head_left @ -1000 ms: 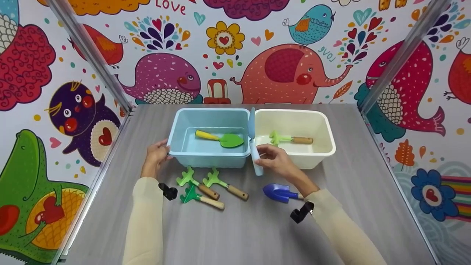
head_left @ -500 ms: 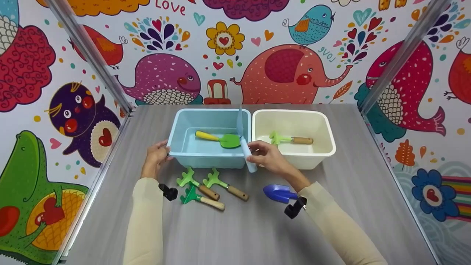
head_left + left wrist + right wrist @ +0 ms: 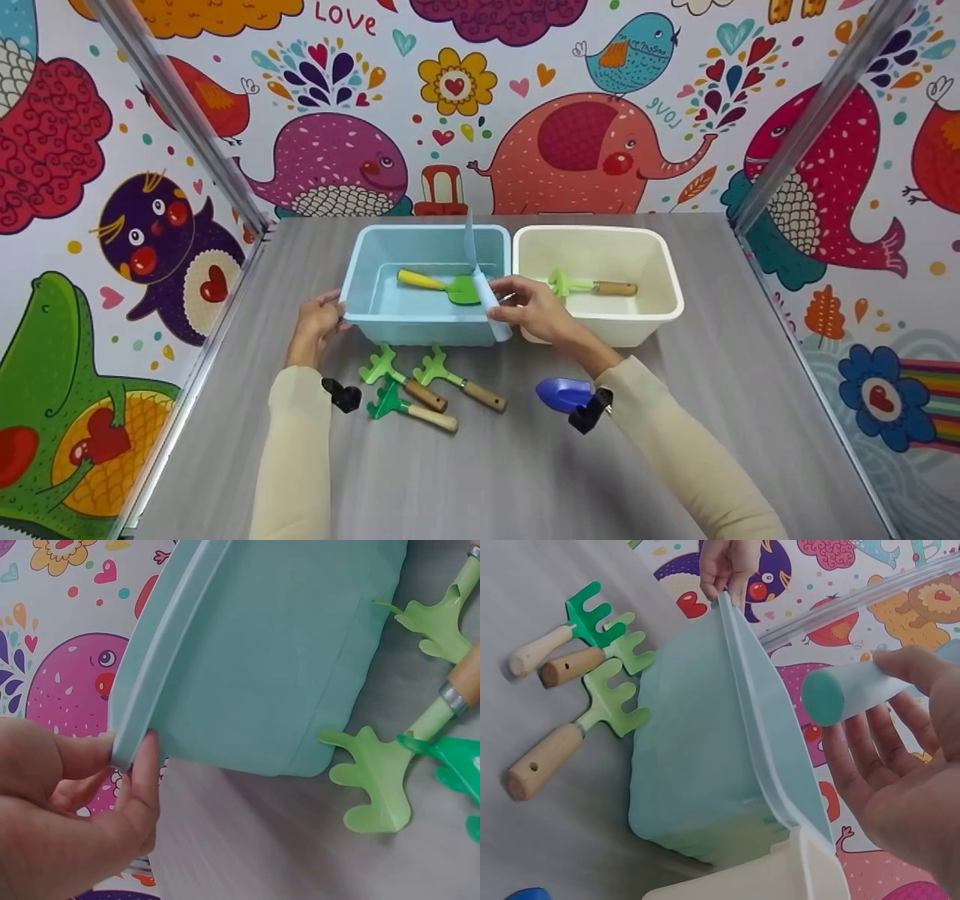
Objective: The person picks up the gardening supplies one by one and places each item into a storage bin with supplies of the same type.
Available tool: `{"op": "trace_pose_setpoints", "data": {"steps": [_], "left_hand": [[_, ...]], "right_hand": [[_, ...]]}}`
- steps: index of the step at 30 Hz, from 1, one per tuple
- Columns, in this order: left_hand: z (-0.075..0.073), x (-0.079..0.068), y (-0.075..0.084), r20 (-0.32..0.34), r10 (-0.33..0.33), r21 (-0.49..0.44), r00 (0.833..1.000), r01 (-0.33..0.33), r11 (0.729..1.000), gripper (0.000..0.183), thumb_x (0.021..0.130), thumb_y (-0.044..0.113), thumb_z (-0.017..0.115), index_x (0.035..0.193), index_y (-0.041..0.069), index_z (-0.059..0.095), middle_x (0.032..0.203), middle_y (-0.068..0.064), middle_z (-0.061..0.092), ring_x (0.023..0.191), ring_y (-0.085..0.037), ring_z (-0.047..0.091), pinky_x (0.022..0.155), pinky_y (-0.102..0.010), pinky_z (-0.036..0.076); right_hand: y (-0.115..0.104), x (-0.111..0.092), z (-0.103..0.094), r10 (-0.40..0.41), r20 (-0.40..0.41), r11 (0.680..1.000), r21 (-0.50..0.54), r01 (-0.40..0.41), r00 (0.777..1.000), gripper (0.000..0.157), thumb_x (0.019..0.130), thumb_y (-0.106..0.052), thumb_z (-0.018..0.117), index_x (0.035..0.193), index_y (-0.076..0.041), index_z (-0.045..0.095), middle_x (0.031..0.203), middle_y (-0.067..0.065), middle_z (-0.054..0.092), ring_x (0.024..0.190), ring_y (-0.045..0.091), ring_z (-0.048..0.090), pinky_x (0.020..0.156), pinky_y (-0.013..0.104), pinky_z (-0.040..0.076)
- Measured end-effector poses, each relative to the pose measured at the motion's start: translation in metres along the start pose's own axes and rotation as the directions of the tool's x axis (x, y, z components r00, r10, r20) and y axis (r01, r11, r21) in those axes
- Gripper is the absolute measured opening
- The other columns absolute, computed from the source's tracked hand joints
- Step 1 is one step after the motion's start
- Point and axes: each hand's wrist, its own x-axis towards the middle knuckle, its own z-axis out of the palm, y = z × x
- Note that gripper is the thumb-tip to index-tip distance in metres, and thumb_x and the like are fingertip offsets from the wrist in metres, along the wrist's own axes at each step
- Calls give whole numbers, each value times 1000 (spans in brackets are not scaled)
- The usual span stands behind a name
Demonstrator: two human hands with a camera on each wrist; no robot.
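Observation:
My left hand (image 3: 316, 322) pinches the near left corner of the light blue bin's rim (image 3: 169, 649) between thumb and fingers. In my right hand (image 3: 538, 309) is a light blue trowel (image 3: 491, 304), held by its handle, with the blade tilted up over the right part of the blue bin (image 3: 420, 331). The right wrist view shows the handle's green end (image 3: 823, 697) between thumb and fingers. Inside the blue bin lies a green trowel with a yellow handle (image 3: 421, 280), its blade partly hidden by the held trowel.
A cream bin (image 3: 600, 330) stands against the blue one, holding a green hand rake (image 3: 615, 288). Several wooden-handled rakes (image 3: 480, 394) lie in front of the blue bin. A blue trowel (image 3: 559, 393) lies under my right wrist. Printed panels enclose the grey table (image 3: 450, 487).
My right hand has moved left with the light blue trowel, from between the two bins to over the blue bin. The left hand stays on the rim.

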Motion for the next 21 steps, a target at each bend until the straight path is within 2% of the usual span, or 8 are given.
{"op": "trace_pose_setpoints", "data": {"steps": [5, 8, 11, 13, 17, 21], "left_hand": [[2, 0, -1, -10, -3, 3, 1000, 3, 1000, 50, 108, 11, 37, 157, 8, 31, 156, -18, 41, 117, -18, 55, 107, -32, 49], [2, 0, -1, -13, -5, 3, 1000, 5, 1000, 49, 108, 11, 37, 157, 8, 32, 156, -18, 42, 120, -20, 55, 107, -32, 49], [3, -1, -1, -15, 1, 6, 1000, -1, 1000, 48, 108, 10, 37, 156, 7, 33, 154, -18, 44, 117, -19, 56, 100, -28, 52], [3, -2, -1, -14, 15, 13, 1000, -15, 1000, 48, 108, 9, 37, 155, 6, 34, 153, -20, 44, 113, -18, 57, 91, -22, 55], [2, -2, -1, -13, 41, 19, 999, -40, 999, 47, 107, 8, 37, 154, 2, 35, 150, -22, 45, 106, -16, 57, 78, -16, 54], [2, -2, -1, -12, 36, 19, 999, -36, 999, 47, 108, 8, 37, 154, 3, 36, 151, -21, 45, 107, -15, 58, 87, -22, 55]], "right_hand": [[-6, 4, 2, -28, -10, 1000, -11, 28, 1000, 42, 88, -9, 75, 128, -2, 63, 117, 19, 66, 99, 21, 63, 74, 26, 54], [-9, 6, 3, -10, -23, 1000, -18, 10, 1000, 42, 88, -10, 75, 127, -4, 64, 117, 17, 67, 99, 21, 63, 75, 27, 55], [-12, 9, 6, 5, -29, 1000, -21, -6, 1000, 42, 88, -11, 75, 128, -5, 64, 119, 16, 66, 100, 21, 63, 75, 28, 55], [-14, 11, 7, 9, -30, 1000, -17, -10, 1000, 43, 88, -11, 75, 128, -5, 64, 120, 16, 66, 101, 22, 63, 75, 27, 55], [-18, 15, 10, 16, -27, 1000, -21, -17, 1000, 43, 88, -12, 74, 129, -6, 63, 121, 15, 66, 103, 23, 63, 76, 26, 55], [-21, 20, 12, 45, -29, 998, -39, -46, 999, 43, 90, -15, 74, 130, -10, 63, 122, 13, 66, 104, 23, 63, 78, 27, 55]]}}
